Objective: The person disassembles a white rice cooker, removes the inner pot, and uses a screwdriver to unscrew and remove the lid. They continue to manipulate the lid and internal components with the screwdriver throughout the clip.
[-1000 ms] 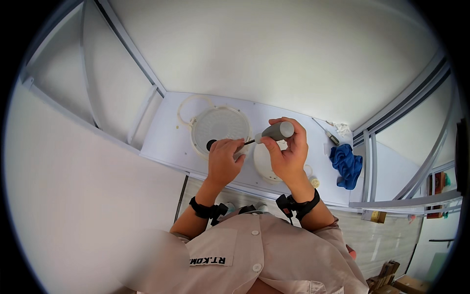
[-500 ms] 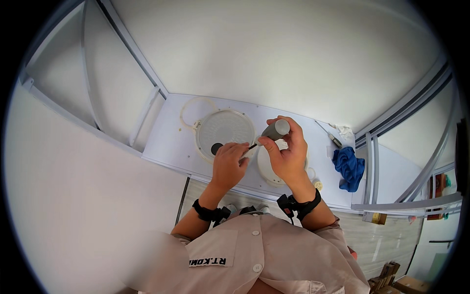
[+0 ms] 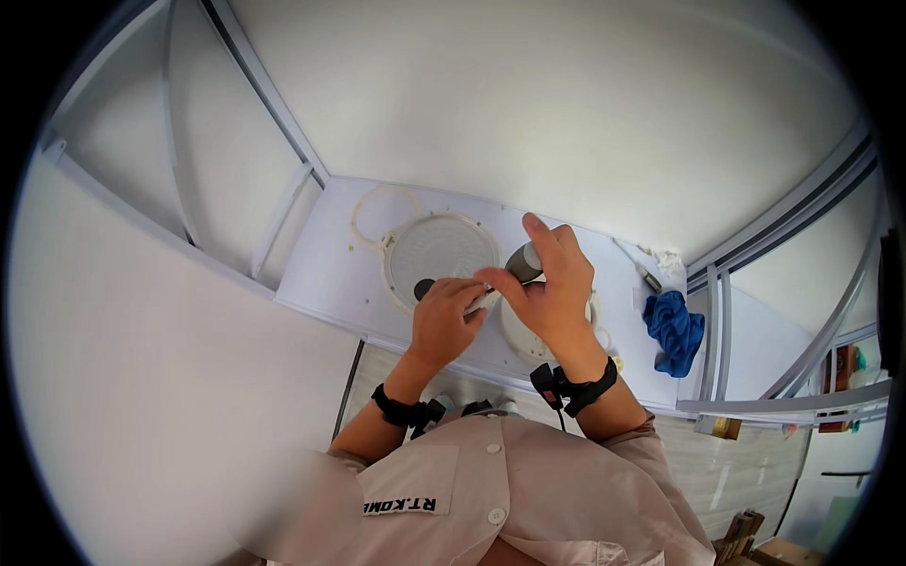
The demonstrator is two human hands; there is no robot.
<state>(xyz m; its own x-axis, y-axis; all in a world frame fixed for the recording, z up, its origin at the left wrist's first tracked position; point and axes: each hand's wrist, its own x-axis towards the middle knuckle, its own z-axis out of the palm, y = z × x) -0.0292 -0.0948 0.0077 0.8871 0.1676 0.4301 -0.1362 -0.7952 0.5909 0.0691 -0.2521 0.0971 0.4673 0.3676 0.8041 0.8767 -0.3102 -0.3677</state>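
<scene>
My right hand [image 3: 555, 288] holds a screwdriver by its thick grey handle [image 3: 525, 261], thumb stretched along it and the other fingers raised behind. The thin shaft points left toward my left hand [image 3: 442, 323], whose fingers are closed around a pale piece [image 3: 479, 303] too hidden to name. Under and beyond the left hand lies a round grey panel with a cream rim [image 3: 387, 271]. A dark round disc [image 3: 425, 289] shows on it beside my knuckles. Below my right hand, a second round white part [image 3: 521, 341] is partly covered.
A cream cord [image 3: 357, 219] loops behind the round panel on the white table [image 3: 321, 274]. To the right lie a blue cloth [image 3: 674, 332], another screwdriver-like tool [image 3: 649, 278] and a crumpled white wrapper [image 3: 668, 258]. Metal frame bars [image 3: 722, 330] stand at the right edge.
My right hand has rolled round the screwdriver handle, its thumb moving left and its fingers straightening. The handle has dropped slightly and moved left. My left hand stays nearly in place.
</scene>
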